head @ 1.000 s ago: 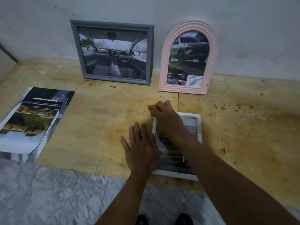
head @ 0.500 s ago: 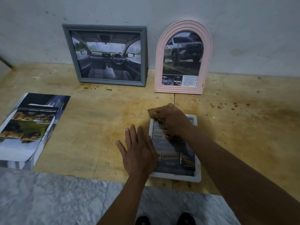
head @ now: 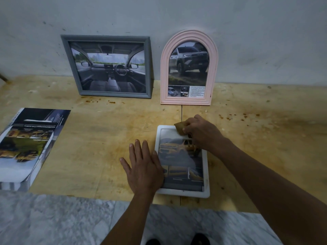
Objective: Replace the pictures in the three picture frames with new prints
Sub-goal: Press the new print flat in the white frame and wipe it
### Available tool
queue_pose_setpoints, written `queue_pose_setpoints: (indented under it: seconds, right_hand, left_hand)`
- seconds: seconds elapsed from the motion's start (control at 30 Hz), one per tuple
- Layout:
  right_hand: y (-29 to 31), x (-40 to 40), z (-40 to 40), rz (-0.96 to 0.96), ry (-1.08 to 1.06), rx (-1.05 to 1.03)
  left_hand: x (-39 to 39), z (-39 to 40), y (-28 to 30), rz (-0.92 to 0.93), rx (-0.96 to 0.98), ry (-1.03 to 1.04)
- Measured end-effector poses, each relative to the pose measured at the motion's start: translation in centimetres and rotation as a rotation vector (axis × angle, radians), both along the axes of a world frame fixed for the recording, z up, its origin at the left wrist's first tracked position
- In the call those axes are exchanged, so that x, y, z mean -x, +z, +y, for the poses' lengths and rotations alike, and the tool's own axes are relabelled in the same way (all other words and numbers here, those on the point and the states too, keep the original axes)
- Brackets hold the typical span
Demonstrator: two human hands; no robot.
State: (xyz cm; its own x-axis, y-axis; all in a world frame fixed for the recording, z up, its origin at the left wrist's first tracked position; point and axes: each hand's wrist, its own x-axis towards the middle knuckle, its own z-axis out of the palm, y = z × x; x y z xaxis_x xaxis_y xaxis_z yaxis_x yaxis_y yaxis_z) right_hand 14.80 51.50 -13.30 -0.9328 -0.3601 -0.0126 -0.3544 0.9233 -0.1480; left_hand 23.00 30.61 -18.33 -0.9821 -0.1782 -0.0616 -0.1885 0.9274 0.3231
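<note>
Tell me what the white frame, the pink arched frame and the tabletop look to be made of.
White frame: probably plastic, with smooth rounded edges and a slight sheen. Pink arched frame: likely moulded plastic or painted wood, matte, with ribbed ridges. Tabletop: plywood by its look, with bare grain, a seam between sheets and brown stains.

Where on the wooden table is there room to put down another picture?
Bare wood lies between the stack of prints and the left hand, below the grey frame. More lies right of the white frame and pink frame. It is crowded around the white frame, where both hands work.
</note>
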Motion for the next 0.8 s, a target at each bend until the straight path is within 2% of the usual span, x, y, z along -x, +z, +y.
queue_pose_setpoints:
  seconds: [0.13, 0.27, 0.4, 0.57, 0.8]
  right_hand:
    - [0.9, -0.5, 0.3, 0.001, 0.001, -0.097]
    - [0.9, -0.8, 1.2, -0.002, -0.010, -0.080]
    - [0.8, -1.1, 1.7, -0.006, -0.048, 0.025]
    - [-0.4, -2.2, 2.0, 0.034, -0.285, 0.329]
    - [-2.8, -4.2, 0.5, 0.117, -0.365, 0.349]
  left_hand:
    - [0.0, 0.0, 0.1, 0.007, 0.002, 0.000]
    - [0.0, 0.1, 0.2, 0.010, 0.004, 0.004]
    - [0.0, 0.0, 0.1, 0.019, 0.002, 0.010]
    - [-0.1, 0.1, 0.0, 0.009, -0.007, 0.018]
    - [0.0, 0.0, -0.1, 0.009, -0.006, 0.013]
